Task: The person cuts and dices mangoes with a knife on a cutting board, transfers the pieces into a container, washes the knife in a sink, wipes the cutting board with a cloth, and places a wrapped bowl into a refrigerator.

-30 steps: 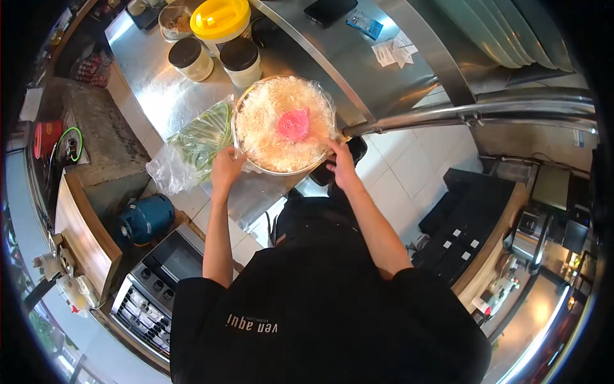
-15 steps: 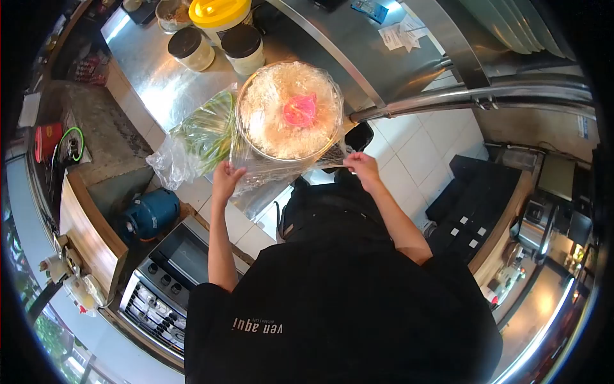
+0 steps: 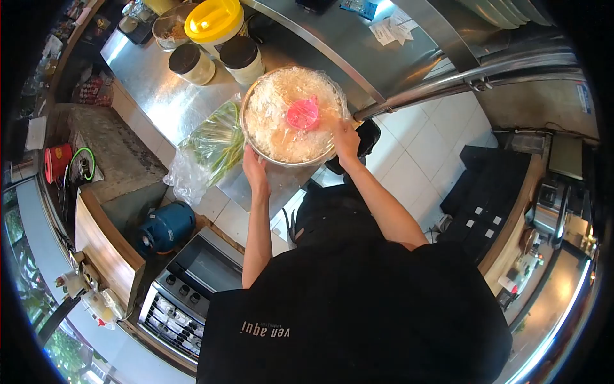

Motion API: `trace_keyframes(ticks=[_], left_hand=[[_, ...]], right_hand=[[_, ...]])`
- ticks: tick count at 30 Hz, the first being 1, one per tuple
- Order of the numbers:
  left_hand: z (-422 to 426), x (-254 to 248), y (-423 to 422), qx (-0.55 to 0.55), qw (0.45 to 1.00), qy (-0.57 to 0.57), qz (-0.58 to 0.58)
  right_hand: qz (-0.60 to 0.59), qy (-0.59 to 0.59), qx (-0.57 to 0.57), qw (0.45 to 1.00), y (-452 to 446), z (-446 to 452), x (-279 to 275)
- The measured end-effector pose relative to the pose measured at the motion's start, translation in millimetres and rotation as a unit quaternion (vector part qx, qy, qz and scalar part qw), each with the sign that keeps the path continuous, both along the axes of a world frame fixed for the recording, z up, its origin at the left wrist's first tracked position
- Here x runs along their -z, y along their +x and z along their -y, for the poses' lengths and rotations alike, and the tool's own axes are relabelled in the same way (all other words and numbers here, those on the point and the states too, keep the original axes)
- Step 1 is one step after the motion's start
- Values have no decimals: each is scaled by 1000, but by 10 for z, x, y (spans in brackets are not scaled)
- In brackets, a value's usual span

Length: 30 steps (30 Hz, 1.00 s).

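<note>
A wide round bowl [image 3: 251, 152] full of white, rice-like grains [image 3: 275, 102] stands at the edge of the metal counter. Clear plastic wrap [image 3: 343, 105] covers its top, and a pink cup [image 3: 302, 114] lies on the grains beneath it. My left hand [image 3: 254, 171] holds the bowl's near left side, with some fingers hidden by the rim. On the right side, my right hand [image 3: 346, 142] grips the rim over the wrap, its fingers curled. Left of the bowl lies a clear plastic bag of long green vegetables [image 3: 220, 137].
Two dark-lidded jars [image 3: 192, 64] and a yellow-lidded tub [image 3: 214, 22] stand behind the bowl. A metal rail [image 3: 441, 96] runs to the right. Below left are a blue gas cylinder [image 3: 167, 225] and an oven [image 3: 192, 275].
Both hands have moved from the stretched near edge of the wrap up to the bowl's sides. The wrap's loose near edge is now folded down against the bowl.
</note>
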State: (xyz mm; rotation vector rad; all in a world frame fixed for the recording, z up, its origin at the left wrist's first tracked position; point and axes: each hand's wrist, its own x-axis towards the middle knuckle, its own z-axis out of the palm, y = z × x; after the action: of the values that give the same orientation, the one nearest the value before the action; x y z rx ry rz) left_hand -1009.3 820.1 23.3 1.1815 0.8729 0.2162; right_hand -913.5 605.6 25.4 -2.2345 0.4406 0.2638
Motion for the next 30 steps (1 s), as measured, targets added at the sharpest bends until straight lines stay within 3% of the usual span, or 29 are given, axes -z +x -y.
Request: trace_keyframes(ticks=[1,2,4,5,6,7,8,11,13,16,17,18,21,24,26,28,30], left_hand=[[-64,95,93,-43,995,-80,37],[-115,184,139,-42,995,-77,40],[-200,353,219,-3,999,-7,31],[-243,358,234,-1,999,-6,33],[-276,213,252,61,988,138,-31],[-311,109,264,121,948,278,-98],[-349,39,336,119,948,278,-99],[-493,-67,626,152,911,353,-152],[-581,-94,806,216,874,401,-168],[-498,-206,1113,143,916,351,-130],[-521,-280,1190,218,907,317,-170],[-500,-210,1233,223,907,316,-166],[-466,62,1311,213,901,364,-102],[-415,119,1226,299,891,328,-97],[-249,277,919,253,890,375,66],[-150,428,594,268,886,376,38],[5,476,266,269,887,374,4]], right_hand=[[-34,84,80,993,85,-39,106],[-68,166,158,971,118,-68,211],[-17,147,142,979,110,-39,450],[-41,278,156,947,98,36,532],[-65,404,165,897,95,90,558],[-97,525,182,826,78,121,243],[-149,543,155,812,112,285,309],[-194,541,92,813,221,458,439],[-198,450,36,870,214,443,482],[-144,393,100,903,57,253,504],[-119,394,94,907,-3,220,461],[-129,396,87,905,-45,256,491],[-132,396,94,904,-223,339,527],[-153,376,71,911,-366,551,514],[-146,365,45,918,-480,727,442],[-167,405,56,897,-560,936,363],[-264,517,104,808,-645,1215,488]])
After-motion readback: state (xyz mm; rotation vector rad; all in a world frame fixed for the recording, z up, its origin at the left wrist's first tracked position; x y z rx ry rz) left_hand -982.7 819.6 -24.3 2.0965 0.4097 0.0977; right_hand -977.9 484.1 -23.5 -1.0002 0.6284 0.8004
